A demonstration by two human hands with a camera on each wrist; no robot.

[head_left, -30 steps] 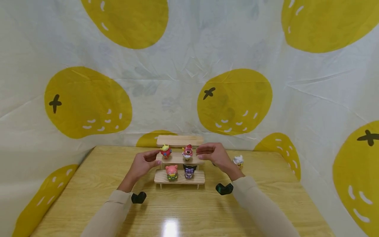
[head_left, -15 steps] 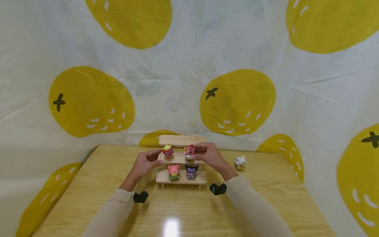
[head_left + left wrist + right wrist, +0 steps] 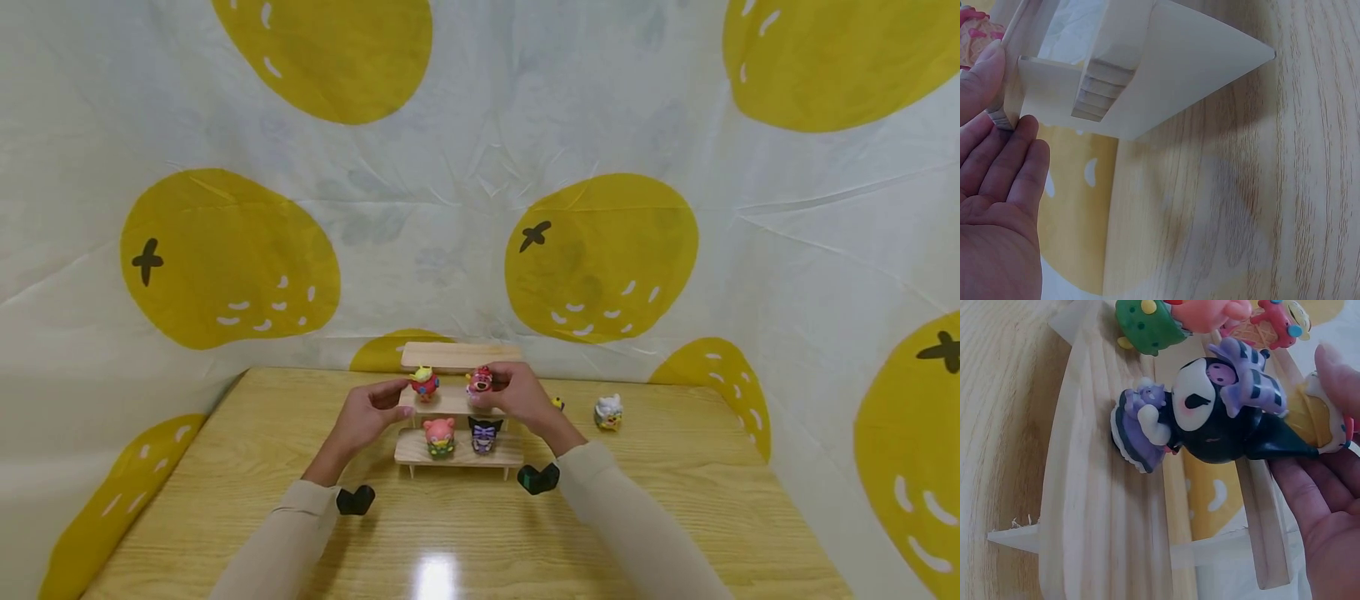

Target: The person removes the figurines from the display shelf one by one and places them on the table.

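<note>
A creased cloth (image 3: 420, 242) printed with yellow fruit hangs behind the wood-grained table (image 3: 660, 483), near whose back edge stands a three-tier display stand (image 3: 459, 355) of smooth pale boards on whitish, angular side panels. The left hand (image 3: 365, 417) curls thumb and fingers about the left end of its middle shelf (image 3: 453, 405). The right hand (image 3: 527, 396) pinches the strawberry-bear figurine (image 3: 479, 383) at that shelf's right end; whether its base touches wood, I can't tell. It looks like light, stiff, glossy plastic, probably a little slippery and unlikely to dent; the moulded cone under its white icing should give the surest hold, away from the small topping. Along the front shelf's edge sit a rounded pink figurine (image 3: 439, 437) and, smallest-featured, a purple-bowed black figurine (image 3: 484, 435) with pointed ears.
</note>
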